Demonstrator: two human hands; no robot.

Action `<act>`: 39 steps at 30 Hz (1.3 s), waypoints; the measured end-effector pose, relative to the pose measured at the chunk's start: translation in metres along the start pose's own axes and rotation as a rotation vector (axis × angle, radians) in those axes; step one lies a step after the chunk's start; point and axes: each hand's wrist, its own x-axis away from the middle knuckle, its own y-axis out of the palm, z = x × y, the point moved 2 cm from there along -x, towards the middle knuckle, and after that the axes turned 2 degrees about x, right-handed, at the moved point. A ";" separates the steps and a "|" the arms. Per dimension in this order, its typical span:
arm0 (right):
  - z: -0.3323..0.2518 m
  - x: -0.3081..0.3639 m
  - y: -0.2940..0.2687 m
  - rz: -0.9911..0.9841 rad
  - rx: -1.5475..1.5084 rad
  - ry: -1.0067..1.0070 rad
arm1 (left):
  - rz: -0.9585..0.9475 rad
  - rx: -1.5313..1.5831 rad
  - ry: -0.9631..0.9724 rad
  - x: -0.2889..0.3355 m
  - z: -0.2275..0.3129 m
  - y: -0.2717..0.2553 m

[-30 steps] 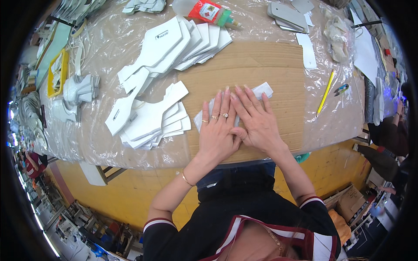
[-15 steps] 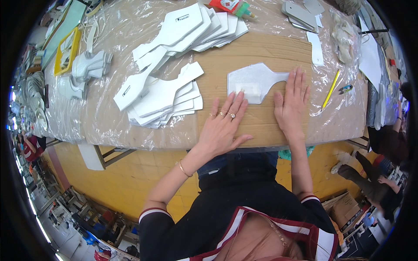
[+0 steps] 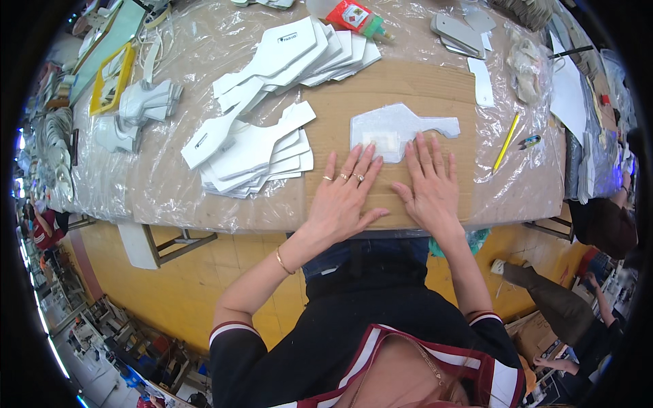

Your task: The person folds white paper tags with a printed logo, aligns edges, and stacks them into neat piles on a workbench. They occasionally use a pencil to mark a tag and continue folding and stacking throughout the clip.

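A pale grey, paddle-shaped cut piece (image 3: 389, 122) with a narrow tail to the right lies flat on a brown cardboard sheet (image 3: 435, 81). A small whitish rectangular patch (image 3: 381, 143) sits on its wide part. My left hand (image 3: 342, 194) lies palm down, fingers spread, with its fingertips at the patch and the piece's lower edge. Flat on the cardboard too is my right hand (image 3: 432, 187), its fingers stretched out and their tips by the piece's lower edge where the tail begins. Neither hand grips anything.
Stacks of white paddle-shaped pieces (image 3: 269, 146) fan out at the left, with more (image 3: 286, 51) behind. A red-labelled bottle (image 3: 350, 15) lies at the back. On the right are a yellow pencil (image 3: 506, 141), small thread snips (image 3: 529, 141) and grey templates (image 3: 459, 34).
My right hand has slid left and nearer to me, off the piece's tail, which now shows fully. The left hand stays nearly in place.
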 end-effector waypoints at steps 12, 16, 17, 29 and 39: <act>0.028 0.001 -0.003 0.361 -0.378 0.068 | 0.047 0.010 0.052 -0.035 0.012 0.009; 0.095 0.016 -0.020 0.609 -0.357 0.515 | -0.080 -0.050 -0.007 -0.017 0.028 0.005; 0.110 0.021 -0.024 0.648 -0.329 0.610 | -0.115 -0.076 -0.033 -0.009 0.035 0.004; 0.264 0.033 0.001 0.420 0.087 0.507 | 0.092 0.036 0.125 -0.084 0.078 0.026; 0.272 0.068 -0.016 0.314 0.078 0.414 | -0.005 -0.234 0.511 -0.008 0.069 0.033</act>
